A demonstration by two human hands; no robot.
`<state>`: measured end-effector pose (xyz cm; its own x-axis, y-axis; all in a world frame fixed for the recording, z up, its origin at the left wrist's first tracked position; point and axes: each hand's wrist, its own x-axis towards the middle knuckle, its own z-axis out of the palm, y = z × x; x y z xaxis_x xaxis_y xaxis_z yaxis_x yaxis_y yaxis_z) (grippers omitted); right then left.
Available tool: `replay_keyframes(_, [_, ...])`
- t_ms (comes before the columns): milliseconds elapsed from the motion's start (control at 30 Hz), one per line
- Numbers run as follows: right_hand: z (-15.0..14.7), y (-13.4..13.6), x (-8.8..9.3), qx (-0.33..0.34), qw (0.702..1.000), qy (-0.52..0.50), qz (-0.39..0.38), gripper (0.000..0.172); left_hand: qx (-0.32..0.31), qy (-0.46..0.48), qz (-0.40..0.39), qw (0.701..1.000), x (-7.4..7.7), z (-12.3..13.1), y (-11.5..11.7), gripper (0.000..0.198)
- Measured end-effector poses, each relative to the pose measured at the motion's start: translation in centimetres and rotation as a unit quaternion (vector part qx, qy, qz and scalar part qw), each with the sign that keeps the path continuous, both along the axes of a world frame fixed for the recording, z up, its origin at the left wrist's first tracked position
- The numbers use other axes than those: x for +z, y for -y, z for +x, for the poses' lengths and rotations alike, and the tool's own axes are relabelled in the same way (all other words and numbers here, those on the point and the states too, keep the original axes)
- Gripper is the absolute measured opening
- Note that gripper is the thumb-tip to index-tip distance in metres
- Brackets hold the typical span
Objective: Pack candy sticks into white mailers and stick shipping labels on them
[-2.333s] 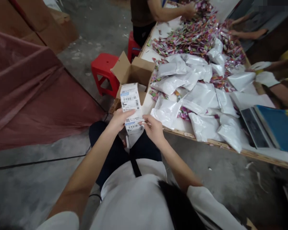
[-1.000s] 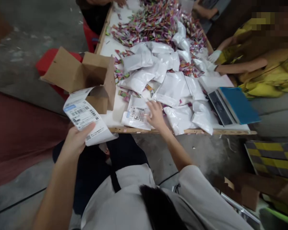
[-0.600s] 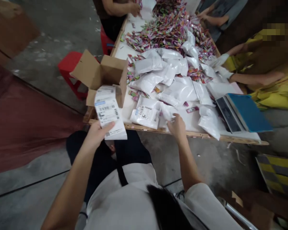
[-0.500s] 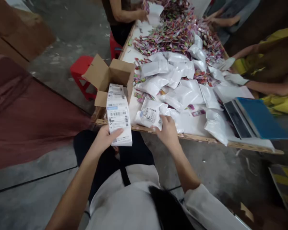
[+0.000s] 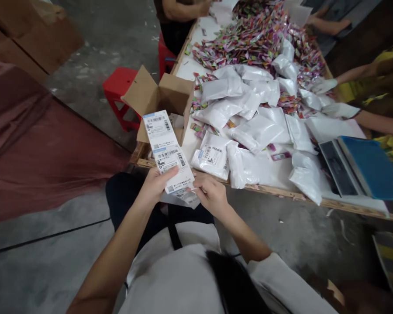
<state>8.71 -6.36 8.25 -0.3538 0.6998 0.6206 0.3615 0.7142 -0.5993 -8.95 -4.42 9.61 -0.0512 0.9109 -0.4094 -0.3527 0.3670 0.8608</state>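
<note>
My left hand (image 5: 155, 186) grips a long strip of white shipping labels (image 5: 165, 148) with barcodes, held up over my lap. My right hand (image 5: 211, 195) pinches the lower end of the same strip, fingers closed on a label edge. Just ahead on the table edge lies a white mailer bag with a label stuck on it (image 5: 212, 156), beside another white bag (image 5: 245, 165). An open cardboard box (image 5: 173, 93) stands at the table's near left corner, behind the strip.
The wooden table (image 5: 268, 190) holds several white mailer bags (image 5: 255, 131) and a heap of colourful sachets (image 5: 255, 39). A blue-topped scale (image 5: 363, 168) sits at right. Other people's hands, some gloved (image 5: 325, 85), work there. Red stools (image 5: 119, 93) stand left.
My right hand left the labelled bag on the table and came back to the label strip. My left hand tilted the strip upward.
</note>
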Motion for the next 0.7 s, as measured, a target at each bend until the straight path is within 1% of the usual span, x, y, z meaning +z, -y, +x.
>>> replay_keyframes(67, [0.8, 0.7, 1.6, -0.024, 1.0, 0.02, -0.003, 0.014, 0.006, -0.018, -0.003, 1.0, -0.6, 0.2, -0.4, 0.047])
replay_keyframes(100, [1.7, 1.0, 2.7, -0.039, 0.999, 0.013, -0.007, 0.014, 0.013, -0.032, -0.011, 0.999, -1.1, 0.1, -0.5, 0.045])
replay_keyframes(133, [3.0, 1.1, 4.1, -0.058, 0.998, -0.017, -0.009, 0.012, 0.022, -0.047, -0.021, 0.998, -1.7, -0.2, -0.7, 0.042])
replay_keyframes(167, [4.8, 1.0, 5.4, -0.082, 0.994, -0.071, -0.009, 0.008, 0.031, -0.062, -0.031, 0.997, -2.4, -0.5, -0.9, 0.038])
replay_keyframes(200, [6.9, 0.5, 6.6, -0.118, 0.983, -0.141, -0.002, 0.006, 0.04, -0.073, -0.04, 0.996, -3.0, -1.0, -1.0, 0.034])
replay_keyframes(233, [9.3, -0.3, 7.4, -0.16, 0.965, -0.209, 0.003, 0.007, 0.048, -0.081, -0.048, 0.994, -3.4, -1.4, -1.2, 0.031])
replay_keyframes(267, [11.8, -1.5, 7.7, -0.204, 0.946, -0.252, 0.002, 0.011, 0.051, -0.084, -0.059, 0.993, -3.7, -1.8, -1.3, 0.029])
replay_keyframes(300, [14.2, -3.0, 7.4, -0.263, 0.931, -0.254, 0.005, 0.016, 0.049, -0.083, -0.068, 0.993, -3.9, -2.1, -1.3, 0.028])
replay_keyframes(333, [16.2, -4.7, 6.5, -0.289, 0.938, -0.184, -0.052, 0.021, 0.047, -0.081, -0.077, 0.993, -3.8, -2.2, -1.3, 0.029])
replay_keyframes(367, [17.9, -6.5, 5.1, -0.283, 0.947, -0.112, -0.106, 0.029, 0.044, -0.076, -0.081, 0.993, -3.7, -2.2, -1.3, 0.032])
replay_keyframes(400, [19.0, -8.1, 3.4, -0.279, 0.947, -0.071, -0.141, 0.035, 0.04, -0.073, -0.079, 0.993, -3.4, -2.1, -1.2, 0.034])
replay_keyframes(433, [19.6, -9.5, 1.5, -0.268, 0.947, -0.025, -0.177, 0.037, 0.037, -0.07, -0.072, 0.994, -3.2, -1.9, -1.1, 0.037])
replay_keyframes(500, [19.8, -11.0, -1.9, -0.263, 0.941, 0.063, -0.205, 0.038, 0.034, -0.069, -0.055, 0.996, -2.8, -1.4, -0.9, 0.04])
replay_keyframes(533, [19.4, -11.0, -3.2, -0.278, 0.932, 0.116, -0.2, 0.041, 0.029, -0.071, -0.052, 0.996, -2.7, -1.2, -0.8, 0.041])
replay_keyframes(600, [18.4, -9.8, -5.0, -0.341, 0.902, 0.213, -0.157, 0.056, 0.025, -0.077, -0.053, 0.995, -2.6, -0.9, -0.7, 0.042])
replay_keyframes(633, [17.8, -8.8, -5.5, -0.368, 0.885, 0.254, -0.13, 0.063, 0.026, -0.077, -0.052, 0.995, -2.6, -0.8, -0.6, 0.042])
replay_keyframes(667, [17.3, -7.8, -5.8, -0.379, 0.873, 0.286, -0.109, 0.066, 0.029, -0.077, -0.052, 0.995, -2.6, -0.8, -0.6, 0.043])
replay_keyframes(700, [16.8, -6.9, -6.0, -0.369, 0.869, 0.317, -0.097, 0.066, 0.033, -0.078, -0.052, 0.995, -2.6, -0.7, -0.6, 0.044])
